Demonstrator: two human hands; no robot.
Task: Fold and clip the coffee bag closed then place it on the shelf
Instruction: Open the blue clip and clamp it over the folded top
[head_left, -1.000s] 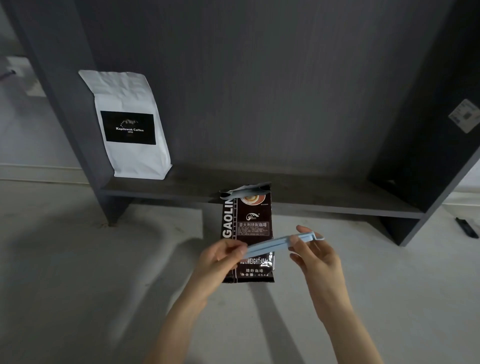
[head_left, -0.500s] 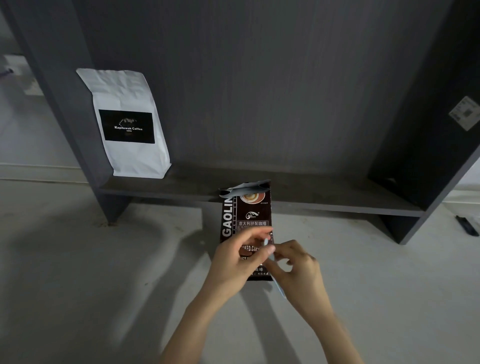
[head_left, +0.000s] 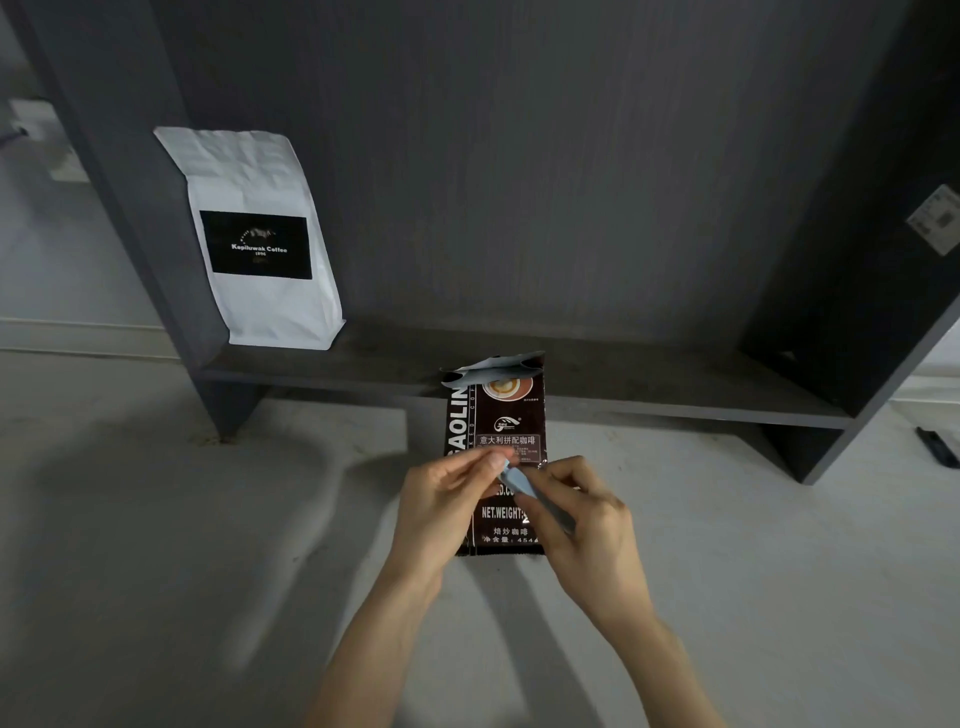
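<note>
Both hands pinch the pale blue clip (head_left: 519, 480): left hand (head_left: 447, 506) at its tip, right hand (head_left: 582, 525) around its length; dark coffee bag (head_left: 498, 431) stands unfolded below the shelf (head_left: 649, 382) edge; open floor (head_left: 156, 519) either side

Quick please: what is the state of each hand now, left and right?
Left hand: fingers pinched on the top end of the blue clip.
Right hand: closed around the same clip, lower down.

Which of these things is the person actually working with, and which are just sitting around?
In use:
- dark coffee bag, standing on the floor, top open
- pale blue clip, held by left hand and right hand
- shelf, where the bag goes

Just lying about:
- white coffee bag on the shelf
- small dark object on the floor, far right
</note>
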